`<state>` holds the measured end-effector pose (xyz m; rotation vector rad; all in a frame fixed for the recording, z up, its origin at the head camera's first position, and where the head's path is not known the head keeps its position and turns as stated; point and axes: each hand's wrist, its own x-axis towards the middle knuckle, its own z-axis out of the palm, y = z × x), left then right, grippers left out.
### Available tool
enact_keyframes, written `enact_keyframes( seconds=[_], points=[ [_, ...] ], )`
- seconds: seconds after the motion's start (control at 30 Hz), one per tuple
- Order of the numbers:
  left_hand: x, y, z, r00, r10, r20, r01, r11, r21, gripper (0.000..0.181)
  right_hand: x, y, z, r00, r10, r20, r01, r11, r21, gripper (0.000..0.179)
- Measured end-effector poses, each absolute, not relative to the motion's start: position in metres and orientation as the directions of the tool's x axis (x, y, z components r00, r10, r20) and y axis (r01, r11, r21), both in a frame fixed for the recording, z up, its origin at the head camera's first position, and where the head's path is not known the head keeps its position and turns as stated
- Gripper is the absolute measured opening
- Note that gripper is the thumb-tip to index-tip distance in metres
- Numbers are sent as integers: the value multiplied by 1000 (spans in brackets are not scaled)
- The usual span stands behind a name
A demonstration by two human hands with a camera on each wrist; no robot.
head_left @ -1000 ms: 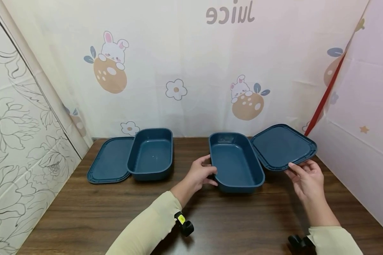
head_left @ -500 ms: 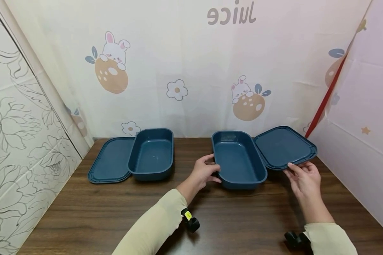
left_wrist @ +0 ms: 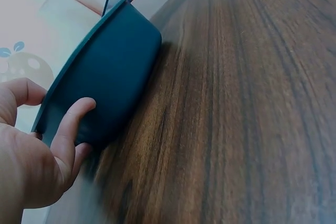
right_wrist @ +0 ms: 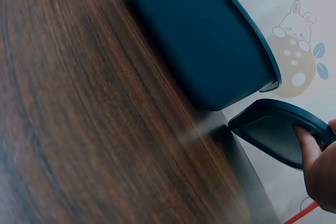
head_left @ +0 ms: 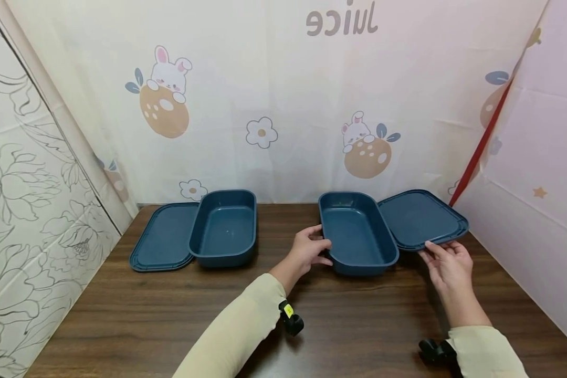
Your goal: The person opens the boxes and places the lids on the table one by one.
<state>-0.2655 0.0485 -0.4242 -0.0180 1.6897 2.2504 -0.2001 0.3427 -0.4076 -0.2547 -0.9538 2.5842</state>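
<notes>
At the right of the head view stands a dark blue rectangular food container, its inside bare. My left hand grips its left side, thumb over the rim. The left wrist view has fingers against the outer wall. My right hand pinches the near corner of a matching lid. This lid is tilted, its left corner close behind the container's right rim; whether they touch I cannot tell. In the right wrist view the lid is held off the tabletop.
A second blue container stands open-topped at the left, overlapping the edge of another flat lid. Both are on the brown wooden table. A printed curtain rises right behind the table, and a pale wall bounds the right side.
The right container has slid back and slightly to the right with my left hand on it. The held lid has dropped a little at its far edge, and my right hand has shifted slightly left.
</notes>
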Motion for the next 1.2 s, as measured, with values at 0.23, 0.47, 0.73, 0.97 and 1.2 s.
enact_keyframes(
  seconds=[0.23, 0.47, 0.73, 0.97, 1.2],
  points=[
    [-267, 51, -423, -946, 244, -213, -272, -241, 932, 68, -199, 343, -407, -865, 478, -152, -213, -624, -752, 44],
    [-269, 54, -422, -946, 239, -217, -274, -240, 931, 68, -200, 342, -405, -800, 522, -295, -66, -566, -822, 45],
    [-272, 56, -423, -951, 220, -218, -269, -238, 933, 69, -207, 347, -405, -734, 536, -416, 35, -583, -812, 117],
    [-272, 58, -422, -947, 224, -229, -282, -240, 929, 68, -211, 354, -411, -672, 599, -435, 53, -546, -836, 119],
    [-273, 59, -420, -948, 221, -231, -281, -231, 932, 67, -213, 361, -413, -627, 626, -464, 102, -525, -845, 111]
  ],
)
